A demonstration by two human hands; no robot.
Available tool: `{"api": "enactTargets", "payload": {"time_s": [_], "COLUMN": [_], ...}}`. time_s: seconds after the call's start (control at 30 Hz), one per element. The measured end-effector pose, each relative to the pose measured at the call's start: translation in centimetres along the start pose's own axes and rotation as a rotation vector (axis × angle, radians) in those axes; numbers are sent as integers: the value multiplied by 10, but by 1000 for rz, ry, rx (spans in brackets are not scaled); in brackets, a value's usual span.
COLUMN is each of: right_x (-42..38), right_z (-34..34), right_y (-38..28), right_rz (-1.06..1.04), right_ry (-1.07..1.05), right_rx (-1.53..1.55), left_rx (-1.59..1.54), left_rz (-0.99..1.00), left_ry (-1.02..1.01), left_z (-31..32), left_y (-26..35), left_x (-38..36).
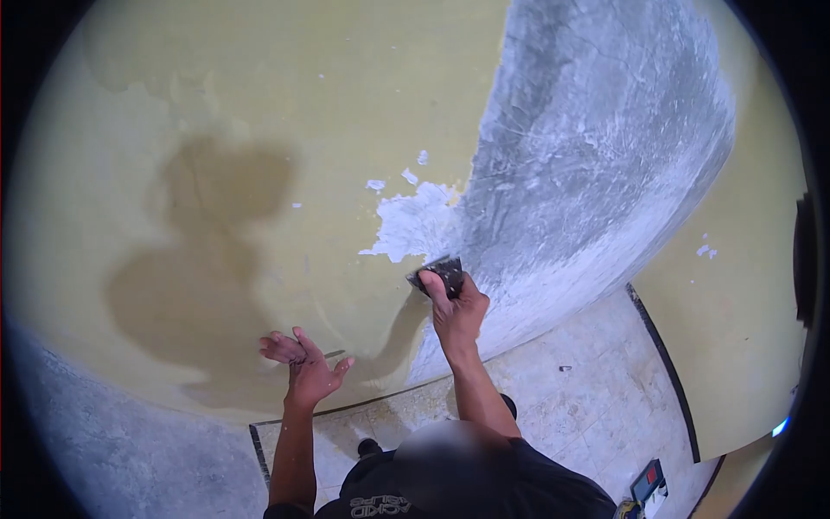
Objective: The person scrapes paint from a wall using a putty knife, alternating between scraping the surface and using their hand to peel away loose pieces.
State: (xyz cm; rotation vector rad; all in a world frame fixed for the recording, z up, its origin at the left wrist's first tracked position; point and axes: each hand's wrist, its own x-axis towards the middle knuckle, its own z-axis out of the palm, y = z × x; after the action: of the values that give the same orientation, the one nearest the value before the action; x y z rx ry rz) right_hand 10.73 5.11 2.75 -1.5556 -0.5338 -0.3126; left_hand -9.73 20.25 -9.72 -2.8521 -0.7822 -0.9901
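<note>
My right hand (460,322) grips a dark, flat scraper (446,273), thumb pressed along its face. The blade lies against the wall at the lower edge of a bare white patch (415,225) in the yellow paint (346,112). Beside that patch, a broad stretch of exposed grey plaster (596,130) runs up to the right. My left hand (309,368) is raised with fingers apart near the lower wall, holding nothing; whether it touches the wall cannot be made out.
Pale floor tiles (571,415) with crumbs lie below the wall, bordered by a dark skirting strip (666,363). A small dark piece (565,368) rests on the floor. At the bottom right is a dark box-like item with red (648,478). Shadows fall on the wall at left.
</note>
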Motion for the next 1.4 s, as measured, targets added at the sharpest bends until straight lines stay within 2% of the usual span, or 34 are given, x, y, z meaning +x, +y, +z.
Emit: {"api": "enactTargets", "payload": {"time_s": [0.07,0.1,0.17,0.2,0.23,0.27,0.33,0.37,0.43,0.47,0.53,0.57,0.63,0.67,0.73,0.8,0.87,0.93,0.97,1.0,1.07,1.13,1.17,1.2,1.27,1.3,1.33,1.37,1.4], "right_x": [-1,-1,-7,-13,-21,-31,-56,-70,-98,-108,-124,-126,-124,-126,-121,-111,-99,-87,-82,-75,-64,-58,-55,-54,-50,-43,-36,-38,-37], "right_z": [-4,-13,-44,-55,-70,-87,-128,-148,-188,-205,-233,-242,-253,-258,-258,-255,-247,-237,-232,-228,-222,-214,-211,-211,-215,-220,-223,-224,-221], "right_y": [-20,-23,-19,-9,7,24,56,78,107,116,124,125,125,126,134,136,136,136,129,125,116,99,93,88,74,66,64,82,77], "right_rz": [95,94,332,284,340,395,495,547,646,691,743,799,824,855,914,783,733,537,556,554,290,358,256,154,203,166,127,328,323], "right_ry": [-51,-48,-169,-181,-245,-315,-452,-502,-571,-592,-609,-608,-616,-607,-618,-700,-743,-851,-845,-856,-1044,-1047,-1076,-1105,-1136,-1225,-1315,-1361,-1362], "right_rx": [227,238,388,307,302,296,194,184,134,89,81,58,85,97,165,200,250,229,243,244,66,83,41,-1,42,59,75,265,260], "left_rx": [32,15,9,52,95,108,-43,-25,7,39,-228,-210,-49,-35,13,153,-63,-482,-639,-635,-1054,-1026,-995,-1000,-997,-1050,-1053,-1237,-1421], "left_rz": [-28,-36,-44,24,88,79,67,61,278,519,823,809,663,653,162,157,507,339,224,214,-96,-174,-245,-255,-399,-531,-534,-607,-674], "left_ry": [41,29,17,43,68,68,238,237,-454,-378,-421,-423,-53,-64,206,129,-316,-313,-322,-317,-496,-548,-610,-607,-397,-451,-440,-361,-279], "left_z": [-10,-19,-26,-27,-29,-25,-13,-18,-32,-14,9,12,-1,-6,-24,-19,-24,-17,-22,-21,-19,-20,-23,-27,-39,-48,-47,-40,-38], "left_y": [14,26,51,64,78,92,117,132,159,159,153,151,156,159,168,168,178,198,212,221,233,235,233,233,229,224,217,208,202], "left_x": [6,10,22,34,46,59,86,95,107,98,83,77,69,68,79,74,64,33,19,9,-7,-16,-20,-24,-30,-29,-34,-40,-43]}}
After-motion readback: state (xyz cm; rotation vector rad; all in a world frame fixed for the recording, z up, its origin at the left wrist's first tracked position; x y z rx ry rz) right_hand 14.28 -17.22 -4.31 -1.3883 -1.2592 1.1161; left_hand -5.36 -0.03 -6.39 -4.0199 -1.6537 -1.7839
